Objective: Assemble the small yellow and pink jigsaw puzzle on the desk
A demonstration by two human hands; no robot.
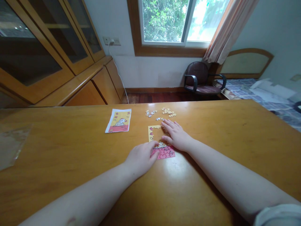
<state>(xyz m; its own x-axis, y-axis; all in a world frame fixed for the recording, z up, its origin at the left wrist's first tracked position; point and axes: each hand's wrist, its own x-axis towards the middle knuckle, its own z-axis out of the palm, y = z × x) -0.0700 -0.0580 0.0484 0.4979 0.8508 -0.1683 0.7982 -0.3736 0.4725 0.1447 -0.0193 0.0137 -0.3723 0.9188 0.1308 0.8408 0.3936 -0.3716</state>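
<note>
A partly assembled jigsaw puzzle (164, 153), yellow above and pink below, lies on the wooden table (70, 150). My left hand (141, 157) rests at its lower left edge, fingers together, the thumb touching the pink part. My right hand (175, 135) lies flat over the puzzle's right side with fingers stretched out toward the top edge. Loose puzzle pieces (168, 112) sit in small heaps just beyond the puzzle. A printed reference picture (118, 121) of the same yellow and pink design lies to the left.
A clear plastic bag (10, 144) lies at the table's left edge. Behind the table stand a wooden cabinet with glass doors (47, 53), a dark armchair (202, 80) under the window, and a bed (270, 94) at the right.
</note>
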